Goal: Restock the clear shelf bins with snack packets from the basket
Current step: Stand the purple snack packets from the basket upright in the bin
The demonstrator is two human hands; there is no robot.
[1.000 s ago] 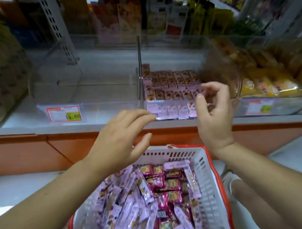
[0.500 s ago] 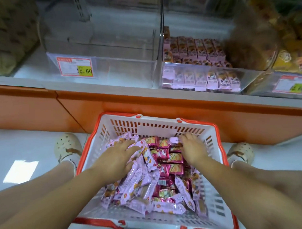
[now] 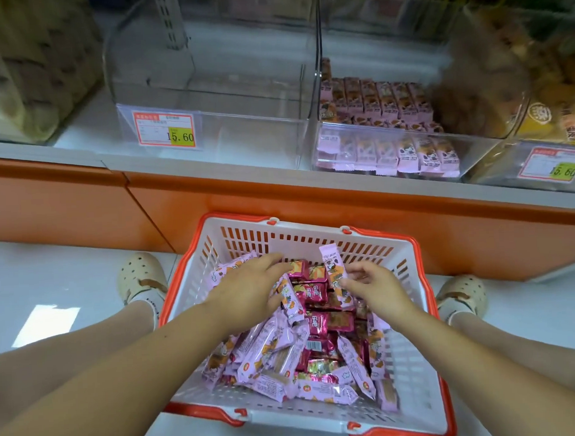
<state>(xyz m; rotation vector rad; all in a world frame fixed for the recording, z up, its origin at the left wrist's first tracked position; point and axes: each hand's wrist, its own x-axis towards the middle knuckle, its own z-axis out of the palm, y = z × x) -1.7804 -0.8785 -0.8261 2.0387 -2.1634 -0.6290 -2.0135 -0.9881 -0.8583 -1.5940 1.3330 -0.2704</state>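
Basket [image 3: 313,241], one, white with a red rim, holds a loose heap of pink and magenta snack packets [image 3: 284,358], too many to count. Above the basket stand two clear bins: left bin [image 3: 227,122], and right bin [image 3: 391,142] with rows of pink packets. Left hand [image 3: 249,284] lies with fingers spread on the heap at the basket's far end; right hand [image 3: 376,288] beside it pinches one pink packet [image 3: 332,265] upright.

A white basket [image 3: 299,232] with a red rim is being rested on the floor below the shelf, and a loose heap of lilac packets [image 3: 271,358] and magenta packets [image 3: 316,324] is being carried in it. One lilac packet [image 3: 332,265] is being pinched upright by the right hand [image 3: 376,286]. Matching packets [image 3: 383,100] are being displayed in neat rows in the right clear bin [image 3: 479,152].
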